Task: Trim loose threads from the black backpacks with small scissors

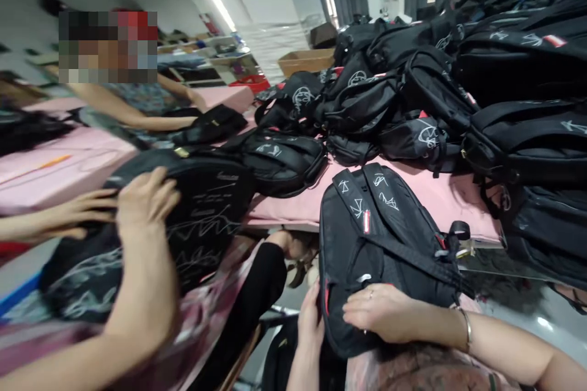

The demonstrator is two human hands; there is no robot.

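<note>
A black backpack (389,238) leans in front of me, its lower end at my lap and its top against the pink table edge. Its shoulder straps carry white chalk-like scribbles and a small red-and-white tag. My left hand (312,317) holds its lower left side, the fingers running up along the edge and partly hidden. Across the lower part of the bag lies my right hand (383,311), fingers stretched out and close together, with a ring and a wrist bangle. A red-lined zip opening (326,299) shows between my hands.
At left, a co-worker's hands (147,198) handle another marked black bag (206,195). A second person (137,104) works across the pink table (284,211). Black backpacks (367,98) are piled at the back and right. A cardboard box (306,62) stands behind.
</note>
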